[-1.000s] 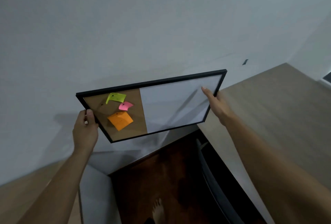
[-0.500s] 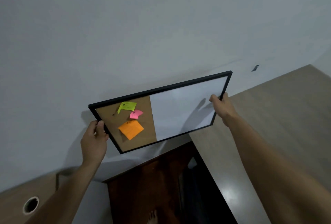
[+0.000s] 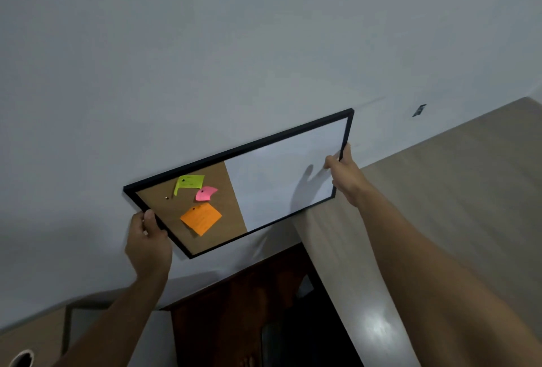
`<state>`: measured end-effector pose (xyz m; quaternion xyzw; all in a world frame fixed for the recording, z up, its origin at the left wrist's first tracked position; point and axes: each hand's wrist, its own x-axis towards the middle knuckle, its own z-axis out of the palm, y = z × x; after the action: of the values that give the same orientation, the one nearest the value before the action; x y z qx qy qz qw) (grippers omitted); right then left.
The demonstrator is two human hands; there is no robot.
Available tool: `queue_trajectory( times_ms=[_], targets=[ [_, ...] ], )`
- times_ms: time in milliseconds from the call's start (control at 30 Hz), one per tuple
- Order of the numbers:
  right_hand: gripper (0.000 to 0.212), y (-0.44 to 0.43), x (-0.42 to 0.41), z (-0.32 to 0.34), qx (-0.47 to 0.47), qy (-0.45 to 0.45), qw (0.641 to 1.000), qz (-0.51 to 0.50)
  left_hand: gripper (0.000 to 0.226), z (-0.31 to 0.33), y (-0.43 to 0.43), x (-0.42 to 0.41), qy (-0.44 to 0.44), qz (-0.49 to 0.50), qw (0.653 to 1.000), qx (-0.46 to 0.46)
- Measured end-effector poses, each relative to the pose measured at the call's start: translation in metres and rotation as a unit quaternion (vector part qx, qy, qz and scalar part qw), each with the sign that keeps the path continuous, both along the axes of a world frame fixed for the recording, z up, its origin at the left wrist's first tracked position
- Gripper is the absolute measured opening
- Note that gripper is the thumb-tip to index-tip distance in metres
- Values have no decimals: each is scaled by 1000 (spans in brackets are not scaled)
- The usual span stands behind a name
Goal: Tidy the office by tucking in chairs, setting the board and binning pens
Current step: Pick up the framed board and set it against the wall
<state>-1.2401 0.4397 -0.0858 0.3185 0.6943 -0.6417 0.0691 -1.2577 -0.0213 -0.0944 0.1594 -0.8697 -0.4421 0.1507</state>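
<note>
A black-framed board (image 3: 272,179), half cork and half whiteboard, is held up against the white wall (image 3: 234,44). Its cork side carries a green note (image 3: 189,183), a pink note (image 3: 206,193) and an orange note (image 3: 201,218). My left hand (image 3: 148,245) grips the frame's lower left edge. My right hand (image 3: 344,176) grips the right edge, thumb on the white surface. The board tilts, right side higher.
A light wooden desk (image 3: 440,205) runs along the right, and another desk with a round cable hole (image 3: 22,358) sits at the lower left. Dark wood floor (image 3: 234,317) shows between them, with a dark chair back (image 3: 281,343) below. A small dark mark (image 3: 418,110) is on the wall.
Both hands have carried the board farther from me and closer to the wall. My right hand shifted from the board's face to gripping its right edge.
</note>
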Motion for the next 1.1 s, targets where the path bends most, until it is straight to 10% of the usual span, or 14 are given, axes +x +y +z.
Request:
queue_trajectory(
  times_ms=[367, 533, 867, 1100],
  targets=[
    [88, -57, 27, 6, 24, 7, 999, 45, 48, -7, 102, 2, -53, -39, 994, 82],
    [81, -66, 22, -4, 24, 20, 999, 41, 83, -12, 139, -6, -75, -83, 985, 134],
    [76, -49, 14, -26, 51, 54, 997, -37, 28, -1, 206, 14, -149, -206, 946, 202],
    [74, -19, 16, -28, 86, 50, 994, -50, 65, -1, 232, 19, -205, -282, 900, 261]
  ],
)
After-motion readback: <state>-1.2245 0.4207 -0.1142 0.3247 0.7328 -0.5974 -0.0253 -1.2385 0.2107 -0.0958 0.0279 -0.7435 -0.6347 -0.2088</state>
